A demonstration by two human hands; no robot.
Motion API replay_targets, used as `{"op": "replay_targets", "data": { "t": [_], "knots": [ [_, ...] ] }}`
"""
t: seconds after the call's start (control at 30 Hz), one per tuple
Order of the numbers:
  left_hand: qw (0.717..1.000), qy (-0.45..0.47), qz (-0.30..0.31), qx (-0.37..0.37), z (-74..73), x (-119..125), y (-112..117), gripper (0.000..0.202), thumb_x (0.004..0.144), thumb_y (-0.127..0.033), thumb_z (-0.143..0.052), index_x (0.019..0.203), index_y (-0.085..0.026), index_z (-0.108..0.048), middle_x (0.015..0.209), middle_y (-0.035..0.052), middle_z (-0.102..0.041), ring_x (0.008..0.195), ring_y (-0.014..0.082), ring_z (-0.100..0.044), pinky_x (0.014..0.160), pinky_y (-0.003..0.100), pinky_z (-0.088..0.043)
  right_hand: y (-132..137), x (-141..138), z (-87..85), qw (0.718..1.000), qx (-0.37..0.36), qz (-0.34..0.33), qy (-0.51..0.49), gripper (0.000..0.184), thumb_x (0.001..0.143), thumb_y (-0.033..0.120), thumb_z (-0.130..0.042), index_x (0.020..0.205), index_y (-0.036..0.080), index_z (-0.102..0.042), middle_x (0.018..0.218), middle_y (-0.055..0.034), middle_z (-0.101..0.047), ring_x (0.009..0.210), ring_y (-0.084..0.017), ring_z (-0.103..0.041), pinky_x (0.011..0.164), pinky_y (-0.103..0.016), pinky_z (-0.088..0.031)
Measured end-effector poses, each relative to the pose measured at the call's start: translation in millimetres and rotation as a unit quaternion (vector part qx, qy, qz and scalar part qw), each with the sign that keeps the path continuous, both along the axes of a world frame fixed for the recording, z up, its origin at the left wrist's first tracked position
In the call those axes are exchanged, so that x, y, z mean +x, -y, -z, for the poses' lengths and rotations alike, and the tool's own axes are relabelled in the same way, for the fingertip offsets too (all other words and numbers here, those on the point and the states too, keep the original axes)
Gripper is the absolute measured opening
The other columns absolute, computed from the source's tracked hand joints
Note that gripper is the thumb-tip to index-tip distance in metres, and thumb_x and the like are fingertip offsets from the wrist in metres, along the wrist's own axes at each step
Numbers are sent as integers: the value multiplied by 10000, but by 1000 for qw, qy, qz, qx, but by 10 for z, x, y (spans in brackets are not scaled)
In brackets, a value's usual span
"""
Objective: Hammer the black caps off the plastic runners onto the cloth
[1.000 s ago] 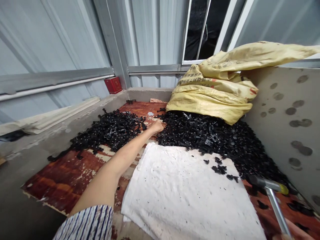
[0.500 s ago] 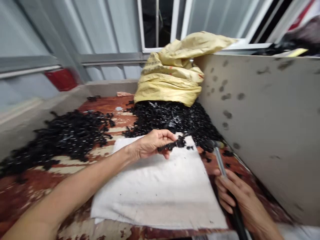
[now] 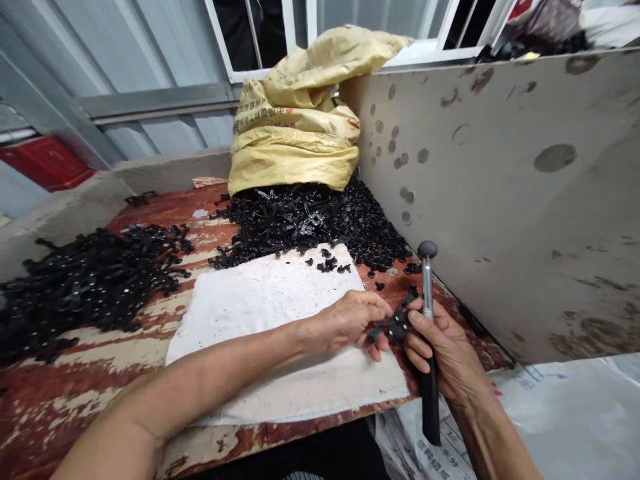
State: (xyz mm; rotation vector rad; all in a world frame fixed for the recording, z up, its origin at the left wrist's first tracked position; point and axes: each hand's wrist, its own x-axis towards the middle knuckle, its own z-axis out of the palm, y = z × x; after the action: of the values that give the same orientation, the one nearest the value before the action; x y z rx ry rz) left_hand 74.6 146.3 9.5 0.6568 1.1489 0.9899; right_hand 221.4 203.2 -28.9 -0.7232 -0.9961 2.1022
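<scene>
"Fingers [image 3: 380, 308] of the left hand [image 3: 350, 321] are narrow, pinching some black parts [image 3: 399, 327] right of the frame's centre, yes?"

"Yes, and the right hand [image 3: 447, 347] is closed around a hammer [image 3: 430, 400]; its fingertips seem to touch the same parts."

"How much is done, do you think?"

"I would judge the work is in the middle. One left heap [image 3: 100, 287] lies at the frame's left, one far heap [image 3: 300, 223] before the yellow sack [image 3: 295, 167], upper centre. Few loose pieces [image 3: 327, 264] rest on the white cloth [image 3: 235, 313]."

"Which heap is finished?"

"That I cannot tell."
</scene>
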Motion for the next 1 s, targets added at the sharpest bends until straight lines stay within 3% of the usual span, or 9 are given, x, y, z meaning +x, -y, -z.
{"op": "replay_targets", "data": {
  "t": [0.07,0.2,0.37,0.5,0.8,1.0],
  "knots": [
    [999,-11,23,20,-38,-46,13,142,842,-282,-575,778,-170,-515,470,-38,-528,391,88,-486,395,210,-456,2,-7,-5,1000,-4,-1,0,404,582,332,-896,786,222,-564,429,142,-391,306,-5,-269,260,-94,-317],
    [996,-47,56,57,-87,-156,28,293,703,-293,-751,703,-175,-482,444,-93,-445,370,39,-391,378,171,-407,10,-4,-21,1000,-13,-7,7,406,562,355,-901,783,207,-594,425,137,-394,300,-3,-265,254,-103,-320],
    [998,-12,55,-7,-84,-268,-36,342,623,-346,-802,702,-146,-536,609,-27,-582,427,53,-483,383,202,-451,-4,12,-27,1000,-19,-3,18,403,548,372,-899,773,197,-613,433,129,-419,302,-5,-266,248,-108,-318],
    [997,-19,65,-41,-68,-244,-120,400,629,-449,-799,751,-128,-592,568,-40,-556,412,65,-489,351,198,-418,-2,26,-29,1000,-21,-4,23,393,550,375,-895,769,196,-623,440,126,-422,300,-7,-268,248,-111,-313],
    [998,-3,18,-66,-112,-141,-125,126,740,-158,-668,676,-137,-561,669,-6,-617,394,54,-503,318,179,-365,23,31,-38,999,-17,-25,34,367,555,358,-906,743,193,-637,425,121,-404,294,1,-265,259,-109,-310],
    [996,-48,22,-68,-101,-82,-85,168,760,-186,-677,698,-182,-520,450,-77,-464,314,40,-366,295,147,-226,34,14,-32,998,-12,-10,59,395,521,375,-917,746,197,-645,434,113,-420,292,-3,-287,249,-117,-317]
  ]
}}
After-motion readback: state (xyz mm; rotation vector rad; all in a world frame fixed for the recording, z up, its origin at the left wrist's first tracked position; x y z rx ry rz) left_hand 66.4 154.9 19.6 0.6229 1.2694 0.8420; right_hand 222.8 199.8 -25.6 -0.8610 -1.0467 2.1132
